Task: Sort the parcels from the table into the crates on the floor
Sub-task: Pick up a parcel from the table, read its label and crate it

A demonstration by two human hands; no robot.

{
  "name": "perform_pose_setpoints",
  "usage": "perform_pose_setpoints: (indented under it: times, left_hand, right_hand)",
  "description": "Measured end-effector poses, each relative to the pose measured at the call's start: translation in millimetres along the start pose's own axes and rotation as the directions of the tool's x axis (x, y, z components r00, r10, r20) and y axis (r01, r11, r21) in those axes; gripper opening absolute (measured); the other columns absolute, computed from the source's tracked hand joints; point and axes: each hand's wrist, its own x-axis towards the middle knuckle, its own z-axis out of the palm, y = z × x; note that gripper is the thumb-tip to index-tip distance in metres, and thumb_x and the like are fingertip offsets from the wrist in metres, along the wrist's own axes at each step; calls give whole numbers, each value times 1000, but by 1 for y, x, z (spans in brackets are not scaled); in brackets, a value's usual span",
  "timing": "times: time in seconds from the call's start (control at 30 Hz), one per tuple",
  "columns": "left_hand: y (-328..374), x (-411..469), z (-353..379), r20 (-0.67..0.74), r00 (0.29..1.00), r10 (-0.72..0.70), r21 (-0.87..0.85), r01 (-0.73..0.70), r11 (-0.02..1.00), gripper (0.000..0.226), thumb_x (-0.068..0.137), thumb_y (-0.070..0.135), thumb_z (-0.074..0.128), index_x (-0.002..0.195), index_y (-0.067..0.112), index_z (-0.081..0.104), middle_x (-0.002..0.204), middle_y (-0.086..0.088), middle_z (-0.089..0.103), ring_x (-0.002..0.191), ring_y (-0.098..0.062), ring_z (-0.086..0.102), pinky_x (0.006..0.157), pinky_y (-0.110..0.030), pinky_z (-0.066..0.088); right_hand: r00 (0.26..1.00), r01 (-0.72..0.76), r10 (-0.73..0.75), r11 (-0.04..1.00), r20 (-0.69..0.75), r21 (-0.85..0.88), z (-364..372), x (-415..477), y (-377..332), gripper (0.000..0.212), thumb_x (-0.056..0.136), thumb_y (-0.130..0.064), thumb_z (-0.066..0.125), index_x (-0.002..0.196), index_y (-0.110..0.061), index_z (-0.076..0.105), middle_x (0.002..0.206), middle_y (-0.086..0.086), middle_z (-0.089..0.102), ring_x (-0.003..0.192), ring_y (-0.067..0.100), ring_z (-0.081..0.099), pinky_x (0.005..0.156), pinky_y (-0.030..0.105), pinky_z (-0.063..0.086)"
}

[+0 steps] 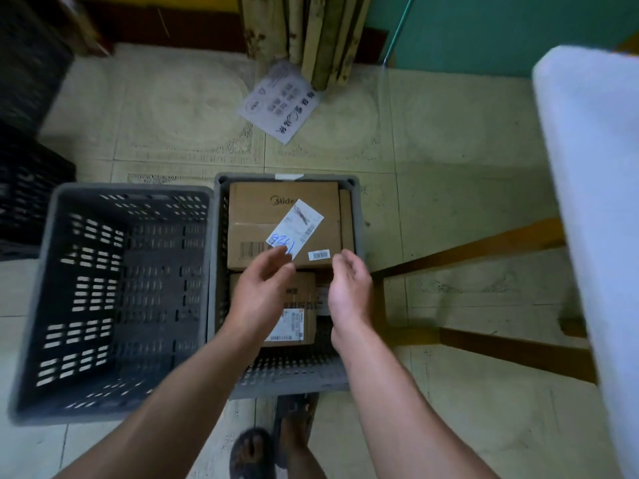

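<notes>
We extend both bare forearms (pixel 193 392) forward and down, side by side. Our left hand (pixel 262 288) shows its back, fingers relaxed and pointing ahead. Our right hand (pixel 349 288) turns its palm inward, fingers loosely curled, holding nothing.

This looks like a small parcel-sorting back room, not a living space. Two grey slatted crates (pixel 52 271) stand on a worn tiled floor (pixel 449 150), one holding cardboard boxes (pixel 259 212) with barcodes and shipping labels (one numbered by hand in blue). Dark crates (pixel 27 188) are stacked at the left, planks (pixel 311 36) lean against the wall, and a printed mailer bag (pixel 280 102) lies loose.
</notes>
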Motion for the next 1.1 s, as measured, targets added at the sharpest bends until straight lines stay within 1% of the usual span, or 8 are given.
perform_pose_setpoints:
  times: [0.17, 0.27, 0.4, 0.5, 0.6, 0.8, 0.93, 1.1]
  left_hand:
    - [23, -76, -4, 0, 1000, 3, -151, -3, 988, 30, 101, 20, 56, 128, 30, 62, 130, 8, 65, 122, -9, 58, 111, -39, 43]
    - [43, -143, -6, 24, 998, 58, -200, -52, 978, 27, 100, 19, 57, 124, 30, 64, 122, 11, 69, 117, -6, 61, 109, -37, 44]
    - [71, -221, -7, 65, 990, 123, -257, -102, 961, 28, 99, 15, 57, 123, 24, 67, 117, 8, 71, 115, -8, 63, 107, -33, 46]
    - [85, -266, -3, 78, 983, 168, -282, -140, 949, 27, 99, 12, 55, 123, 20, 66, 116, 5, 72, 115, -9, 64, 107, -32, 46]
    - [95, -309, 7, 126, 971, 202, -260, -164, 951, 26, 100, 17, 55, 122, 25, 66, 115, 10, 73, 115, -8, 64, 107, -34, 46]
    - [110, -380, 59, 230, 942, 244, -213, -196, 957, 31, 99, 21, 56, 130, 25, 62, 122, 12, 70, 120, -7, 61, 108, -33, 44]
    - [113, -416, 115, 264, 930, 254, -195, -207, 959, 27, 99, 17, 57, 124, 25, 64, 120, 11, 70, 117, -7, 62, 104, -31, 46]
    - [112, -449, 209, 234, 939, 251, -182, -211, 960, 24, 99, 15, 57, 118, 26, 65, 119, 9, 71, 116, -10, 63, 105, -35, 47]
  right_hand:
    - [993, 97, -101, 994, 59, 55, -34, -73, -18, 35, 105, -34, 49, 139, -28, 53, 118, -13, 54, 108, 6, 52, 90, 25, 42]
    - [982, 160, -167, 984, 91, 85, -67, -133, -28, 34, 105, -35, 49, 138, -31, 53, 116, -18, 55, 107, 1, 55, 89, 19, 44]
    - [970, 207, -222, 968, 96, 144, -115, -202, -34, 30, 104, -34, 53, 133, -30, 58, 119, -17, 62, 105, -5, 59, 73, 9, 49]
    - [963, 251, -264, 951, 49, 183, -150, -240, -35, 25, 101, -32, 57, 126, -33, 61, 122, -14, 65, 112, -1, 61, 92, 20, 53]
    - [955, 282, -294, 939, 33, 198, -192, -278, -42, 22, 101, -29, 58, 123, -32, 61, 122, -16, 64, 120, 3, 59, 109, 34, 47]
    - [940, 339, -342, 927, -10, 159, -293, -317, -49, 24, 101, -32, 58, 125, -33, 58, 126, -16, 62, 123, 4, 58, 111, 34, 45]
    - [941, 339, -337, 926, -42, 167, -363, -314, -47, 31, 101, -32, 59, 131, -27, 61, 133, -11, 62, 123, 5, 58, 111, 37, 46]
    - [934, 356, -358, 920, -22, 165, -461, -285, -42, 32, 100, -34, 59, 131, -29, 61, 125, -22, 61, 121, 2, 58, 111, 36, 45]
